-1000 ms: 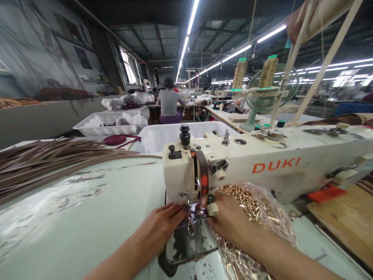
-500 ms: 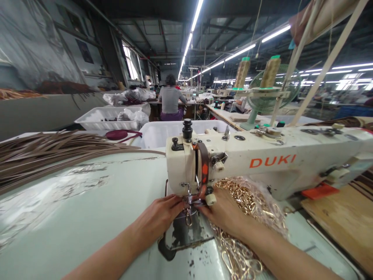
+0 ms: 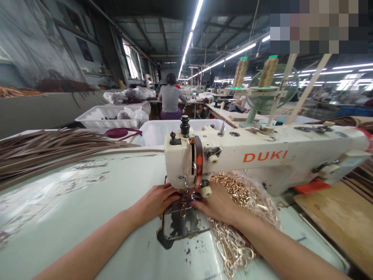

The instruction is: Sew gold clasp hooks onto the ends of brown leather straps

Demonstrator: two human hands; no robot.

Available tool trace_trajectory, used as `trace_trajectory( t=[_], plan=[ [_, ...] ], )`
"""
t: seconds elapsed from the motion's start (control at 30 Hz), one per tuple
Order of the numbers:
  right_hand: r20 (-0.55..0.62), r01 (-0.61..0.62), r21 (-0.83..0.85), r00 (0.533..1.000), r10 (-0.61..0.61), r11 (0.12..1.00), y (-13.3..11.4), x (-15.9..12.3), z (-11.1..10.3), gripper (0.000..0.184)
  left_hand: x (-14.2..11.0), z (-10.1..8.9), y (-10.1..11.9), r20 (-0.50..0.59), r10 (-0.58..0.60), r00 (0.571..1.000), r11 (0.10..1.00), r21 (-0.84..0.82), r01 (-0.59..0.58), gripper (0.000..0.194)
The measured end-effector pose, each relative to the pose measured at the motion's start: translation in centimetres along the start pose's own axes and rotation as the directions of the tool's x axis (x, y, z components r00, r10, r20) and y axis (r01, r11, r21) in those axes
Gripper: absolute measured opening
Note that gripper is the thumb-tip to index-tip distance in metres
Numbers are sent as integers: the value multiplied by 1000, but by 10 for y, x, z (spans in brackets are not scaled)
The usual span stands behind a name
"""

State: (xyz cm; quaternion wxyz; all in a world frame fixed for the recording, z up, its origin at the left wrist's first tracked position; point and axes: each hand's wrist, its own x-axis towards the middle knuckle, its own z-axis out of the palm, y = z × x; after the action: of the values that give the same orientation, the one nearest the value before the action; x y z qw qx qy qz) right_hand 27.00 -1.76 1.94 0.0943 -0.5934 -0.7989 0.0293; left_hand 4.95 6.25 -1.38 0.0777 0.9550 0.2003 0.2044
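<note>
A cream sewing machine [image 3: 180,163] marked DUKI stands before me. At its needle lies a dark brown strap [image 3: 194,195], with a gold snap hook [image 3: 183,210] hanging from it over the worn metal plate [image 3: 186,224]. From the left, my left hand [image 3: 159,200] pinches the strap's end beside the presser foot; its fingertips are partly hidden. My right hand [image 3: 218,202] is closed on the strap from the right, thumb in front, its other fingers hidden behind the machine head. A dark curved strip with orange marks [image 3: 198,161] arches down the machine head.
A clear bag of gold snap hooks [image 3: 241,202] lies under the machine arm. Long brown strips [image 3: 58,149] are piled at the left. A white bin [image 3: 151,130] stands behind, a wooden board [image 3: 335,214] at the right. A person in grey [image 3: 171,99] sits further off.
The view has shifted slightly, so the machine sits a little further left and higher. Both hands stay at the needle, and more of the strap shows between them.
</note>
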Motion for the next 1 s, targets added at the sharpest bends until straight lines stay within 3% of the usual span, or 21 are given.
trace_trajectory(
  t=[0.2, 0.27, 0.37, 0.47, 0.57, 0.63, 0.73, 0.83, 1.0],
  plan=[
    [-35, 32, 73, 999, -30, 997, -5, -7, 0, 34, 6, 1, 3, 64, 86, 994, 991, 100, -92, 22],
    [-24, 158, 10, 987, -158, 987, -9, -11, 3, 27, 7, -1, 6, 75, 94, 993, 987, 124, -103, 21],
    [16, 356, -130, 934, -357, 925, -15, -18, 8, 16, 7, -3, 11, 67, 75, 995, 982, 166, -85, 20],
    [32, 430, -257, 899, -437, 865, -20, -21, 9, 7, 7, -4, 14, 57, 58, 997, 977, 201, -68, 20],
    [39, 460, -321, 880, -474, 828, -23, -20, 8, 18, 9, -5, 18, 53, 59, 997, 972, 226, -70, 18],
    [8, 461, -324, 874, -485, 826, -23, -19, 8, 21, 10, -6, 20, 48, 59, 997, 968, 241, -69, 17],
    [-41, 429, -253, 891, -452, 867, -22, -17, 11, 8, 10, -10, 24, 41, 56, 998, 965, 254, -65, 17],
    [-42, 360, -189, 927, -374, 914, -22, -17, 15, 10, 9, -13, 26, 39, 47, 998, 963, 264, -56, 15],
    [-47, 234, -230, 967, -251, 945, -26, -18, 24, 19, 7, -11, 25, 39, 11, 999, 960, 278, -21, 14]
  ],
)
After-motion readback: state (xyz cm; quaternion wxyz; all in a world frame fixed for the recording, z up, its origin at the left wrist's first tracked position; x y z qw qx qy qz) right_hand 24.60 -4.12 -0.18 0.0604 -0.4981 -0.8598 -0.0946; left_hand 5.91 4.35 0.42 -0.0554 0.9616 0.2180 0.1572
